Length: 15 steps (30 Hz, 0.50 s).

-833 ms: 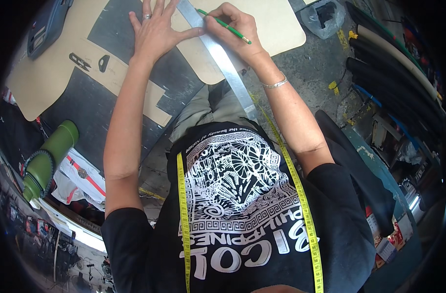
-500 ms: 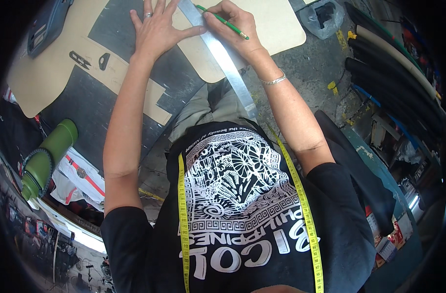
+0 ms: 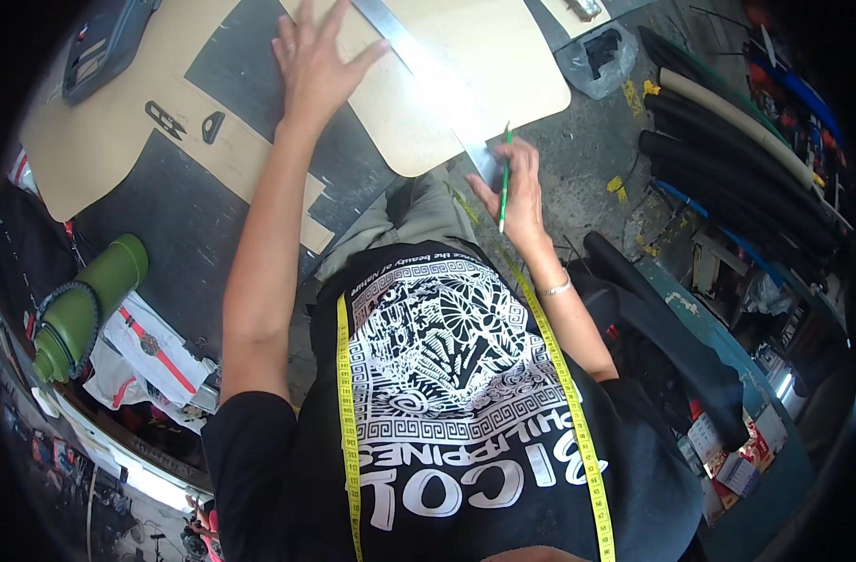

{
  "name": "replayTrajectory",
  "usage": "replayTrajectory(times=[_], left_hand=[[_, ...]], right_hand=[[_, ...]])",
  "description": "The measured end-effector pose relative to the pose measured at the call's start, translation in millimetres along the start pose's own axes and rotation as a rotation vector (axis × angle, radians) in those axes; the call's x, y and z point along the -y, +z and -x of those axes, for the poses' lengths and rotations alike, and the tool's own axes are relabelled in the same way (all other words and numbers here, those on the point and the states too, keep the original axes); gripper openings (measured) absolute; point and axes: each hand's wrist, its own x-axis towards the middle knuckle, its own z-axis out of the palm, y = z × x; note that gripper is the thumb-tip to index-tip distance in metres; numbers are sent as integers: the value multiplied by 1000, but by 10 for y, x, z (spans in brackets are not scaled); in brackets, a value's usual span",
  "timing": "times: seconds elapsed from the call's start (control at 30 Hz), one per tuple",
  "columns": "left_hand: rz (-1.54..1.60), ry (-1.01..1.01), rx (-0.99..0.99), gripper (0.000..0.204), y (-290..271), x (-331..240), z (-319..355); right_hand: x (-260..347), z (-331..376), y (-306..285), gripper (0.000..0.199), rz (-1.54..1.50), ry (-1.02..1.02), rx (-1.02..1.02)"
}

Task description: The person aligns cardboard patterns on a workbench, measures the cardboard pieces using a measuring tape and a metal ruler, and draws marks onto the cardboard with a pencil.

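My left hand [image 3: 317, 75] lies with fingers spread at the far side of the work table. Its thumb reaches toward the edge of a long metal ruler [image 3: 476, 152]. The ruler slants across a tan card sheet [image 3: 405, 131] with rounded corners, and its middle is washed out by glare. My right hand [image 3: 520, 192] is at the ruler's near end, past the sheet's edge, with that end between thumb and fingers. A green pencil [image 3: 504, 187] is also held in this hand, standing nearly lengthwise across the fingers.
Thread snips [image 3: 166, 120] and a small black tool [image 3: 213, 126] lie on tan card at left. A green bottle [image 3: 91, 304] stands at the lower left. A plastic bag [image 3: 600, 61] hangs at the table's right, near dark rolls [image 3: 700, 140]. A yellow tape measure [image 3: 348, 403] drapes over my shirt.
My right hand has moved from beside my left hand down to the ruler's near end, carrying the pencil. The ruler's near end has shifted up, away from my body. My left hand stays spread.
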Motion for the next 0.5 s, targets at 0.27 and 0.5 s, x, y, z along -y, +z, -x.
replayTrajectory(times=[0.27,0.5], left_hand=[[72,8,-110,64,1,95,439],[-139,-93,-152,64,96,258,760]], right_hand=[[-373,30,-140,39,1,-25,-207],[-691,-481,-450,46,146,-203,-216]])
